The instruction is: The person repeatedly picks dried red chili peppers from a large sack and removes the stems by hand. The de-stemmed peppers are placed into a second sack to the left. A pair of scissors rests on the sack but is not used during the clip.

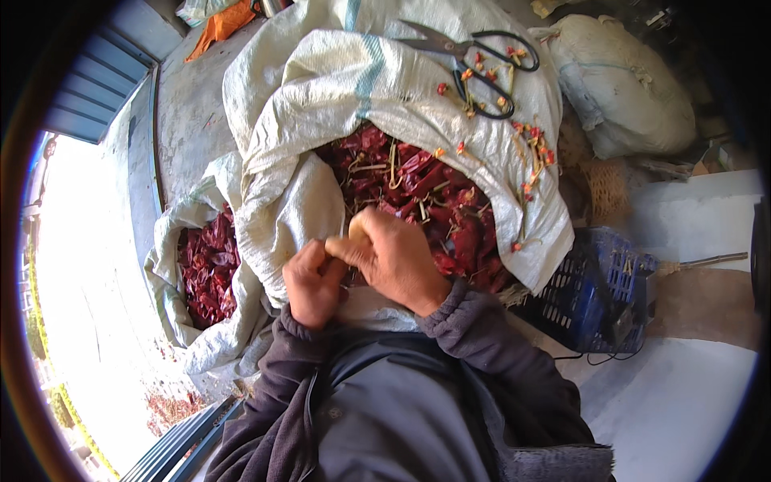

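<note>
My left hand [312, 286] and my right hand [402, 258] meet above the front of a large woven plastic sack [325, 78] with rolled-down edges. The fingers of both are curled inward, and the right thumb and forefinger reach toward the left fingertips. Whatever may be between them is too small or hidden to tell. Below and beyond the hands, dried red chillies [415, 175] fill the sack's mouth, with pale stems among them. Black-handled scissors [450, 46] lie on the sack's folded top, blades pointing left. Cut chilli stems with red-orange caps [533, 158] are scattered beside them.
A smaller woven sack [164, 283] of dried red chillies [209, 268] stands at the left. To the right is a blue plastic crate [620, 265], with a stuffed white sack [620, 84] farther back. Orange cloth [226, 25] lies on the concrete floor [196, 114].
</note>
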{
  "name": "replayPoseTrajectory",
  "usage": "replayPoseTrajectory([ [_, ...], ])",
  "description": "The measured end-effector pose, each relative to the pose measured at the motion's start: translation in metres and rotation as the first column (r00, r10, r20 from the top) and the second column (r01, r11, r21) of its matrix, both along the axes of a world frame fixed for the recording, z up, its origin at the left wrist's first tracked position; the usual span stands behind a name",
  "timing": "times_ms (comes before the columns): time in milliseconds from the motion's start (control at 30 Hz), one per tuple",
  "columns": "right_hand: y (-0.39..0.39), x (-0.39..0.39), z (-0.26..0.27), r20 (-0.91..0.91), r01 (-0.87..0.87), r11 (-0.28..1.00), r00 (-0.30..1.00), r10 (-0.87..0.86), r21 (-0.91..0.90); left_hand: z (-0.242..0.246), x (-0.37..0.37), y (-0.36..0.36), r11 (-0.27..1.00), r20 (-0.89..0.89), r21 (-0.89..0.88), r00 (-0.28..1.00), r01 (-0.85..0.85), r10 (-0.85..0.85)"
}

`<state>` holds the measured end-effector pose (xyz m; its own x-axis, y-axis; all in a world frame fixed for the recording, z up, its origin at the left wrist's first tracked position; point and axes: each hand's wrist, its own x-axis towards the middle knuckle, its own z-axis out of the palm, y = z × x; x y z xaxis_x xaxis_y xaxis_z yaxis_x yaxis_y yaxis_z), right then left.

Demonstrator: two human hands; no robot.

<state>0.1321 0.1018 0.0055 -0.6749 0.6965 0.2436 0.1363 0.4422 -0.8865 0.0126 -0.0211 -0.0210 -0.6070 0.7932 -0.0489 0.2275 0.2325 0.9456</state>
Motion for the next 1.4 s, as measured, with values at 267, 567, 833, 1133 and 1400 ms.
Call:
replayPoseTrajectory([
  [267, 0.000, 0.013, -0.005, 0.116, 0.031, 0.999, 0.993, -0.032, 0.006, 0.014, 0.005, 0.010, 0.987, -0.538, 0.054, 0.837, 0.150, -0.098],
  [567, 0.007, 0.007, 0.004, -0.004, 0.101, 0.995, 0.995, -0.101, -0.001, 0.034, 0.005, 0.026, 0.995, -0.324, 0.034, 0.943, 0.093, -0.077],
  [833, 0.014, 0.015, 0.013, 0.050, 0.046, 0.941, 0.998, -0.031, -0.334, 0.043, 0.005, 0.031, 0.969, -0.640, 0.084, 0.758, 0.234, -0.127],
  [1133, 0.010, 0.008, 0.009, 0.105, -0.028, 0.992, 0.994, 0.015, 0.121, 0.036, 0.010, 0.022, 0.998, 0.006, -0.007, 0.998, 0.061, -0.061],
  [1400, 0.008, -0.009, -0.007, 0.155, -0.044, 0.965, 0.988, 0.004, 0.257, 0.014, 0.002, 0.024, 0.995, -0.243, 0.083, 0.969, 0.057, -0.035],
])
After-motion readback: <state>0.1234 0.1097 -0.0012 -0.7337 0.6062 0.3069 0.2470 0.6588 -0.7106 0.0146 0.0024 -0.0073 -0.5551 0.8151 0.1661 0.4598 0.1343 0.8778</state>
